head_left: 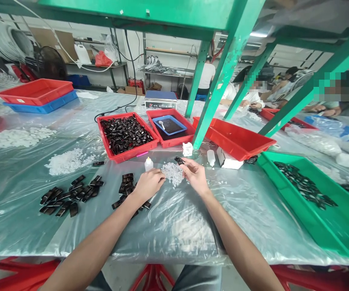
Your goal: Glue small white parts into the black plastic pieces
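Between thumb and fingers, my right hand (pixel 195 173) pinches a small glossy black plastic part (pixel 179 160), held above the table. My left hand (pixel 150 182) has its fingers curled together at the left edge of a pile of small clear plastic pieces (pixel 173 173); what they hold, if anything, is hidden. Just behind that hand stands a small white bottle with a yellowish tip (pixel 149 163). Partly covered by my left forearm is a group of black parts (pixel 126 184). More black parts (pixel 71 195) lie loose farther left.
A red tray (pixel 109 151) full of black parts stands behind my hands, beside another red tray (pixel 174 141) holding a blue tray. At right are a tilted red tray (pixel 237 139) and a green bin (pixel 301 220). Green posts (pixel 212 101) rise from the table. Co-workers sit beyond.
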